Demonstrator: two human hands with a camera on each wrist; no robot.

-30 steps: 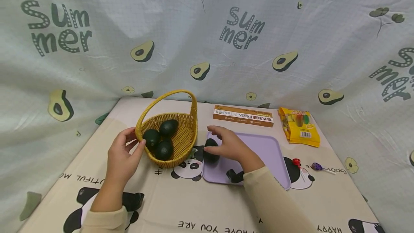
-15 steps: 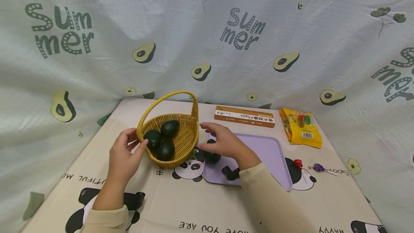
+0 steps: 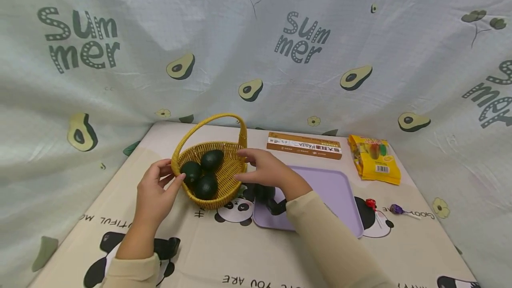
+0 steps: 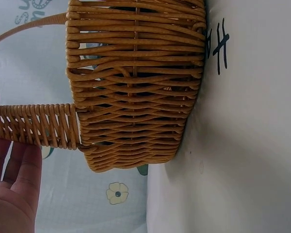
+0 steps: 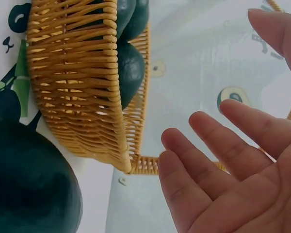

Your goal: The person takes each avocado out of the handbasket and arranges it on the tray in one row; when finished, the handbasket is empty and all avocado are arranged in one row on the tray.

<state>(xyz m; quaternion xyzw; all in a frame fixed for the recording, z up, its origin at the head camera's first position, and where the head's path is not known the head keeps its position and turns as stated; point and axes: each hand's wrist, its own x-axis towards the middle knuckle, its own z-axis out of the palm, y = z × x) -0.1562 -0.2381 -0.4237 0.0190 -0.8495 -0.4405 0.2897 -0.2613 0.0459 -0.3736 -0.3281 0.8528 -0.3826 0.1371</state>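
Avocado-print cloth (image 3: pixel 132 101) hangs behind our basket (image 3: pixel 212 203)

Under everything we have a panda tablecloth (image 3: pixel 224 252). With the basket as our clock, our left hand (image 3: pixel 158 190) pinches its handle (image 4: pixel 43 125) near nine o'clock. Our right hand (image 3: pixel 270 170) is at three, fingers loose and spread; we can't tell if it touches the basket. Three dark avocados (image 3: pixel 206 186) sit inside, mostly toward nine. One more avocado (image 3: pixel 263 191) lies on our purple tray (image 3: pixel 324 186), near four.
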